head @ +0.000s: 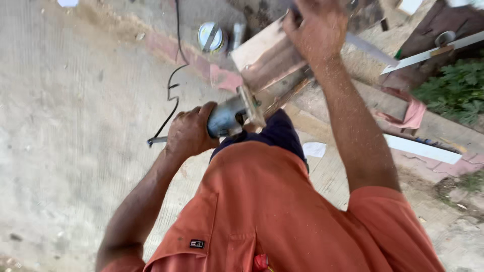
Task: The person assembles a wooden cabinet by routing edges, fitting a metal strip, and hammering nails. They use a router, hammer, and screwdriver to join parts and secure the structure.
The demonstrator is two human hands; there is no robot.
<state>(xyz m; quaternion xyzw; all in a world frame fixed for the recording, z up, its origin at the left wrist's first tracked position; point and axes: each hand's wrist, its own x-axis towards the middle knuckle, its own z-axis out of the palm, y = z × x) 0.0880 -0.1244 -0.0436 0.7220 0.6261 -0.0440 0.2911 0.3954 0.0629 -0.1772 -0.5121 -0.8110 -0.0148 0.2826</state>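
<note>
Left hand [189,133] wrapped tight round the grey body of an angle grinder [229,117], grip full and closed, knuckles toward the camera, dusted with fine sawdust. Grinder's long axis running nearly level across the picture, tilted slightly up toward the right, working end pointing right and into the lower edge of a wooden board [269,55]; rear end hidden inside the fist. Just past the fingers, a pale flat guard or plate at the grinder's head, pressed against the wood. Right hand [317,27] up at the top of the picture, clamped over the upper end of that board, grip closed on it, forearm stretching down toward the orange sleeve. Board itself reddish-brown, long axis slanting from lower left near the grinder up to the right under the palm, face turned toward the camera. Behind the left wrist, a black power cable [174,75] snaking up and away over the concrete ground [75,126], with a small metal piece lying by its lower end. Below the tool, a dark blue patch of clothing, then an orange shirt [262,211] filling the lower picture. Farther off, a round tin [210,36] with a light lid on the ground above the grinder, well apart from it. At right, white strips [421,148] lying along a reddish kerb, and green plants [456,90] beyond.
</note>
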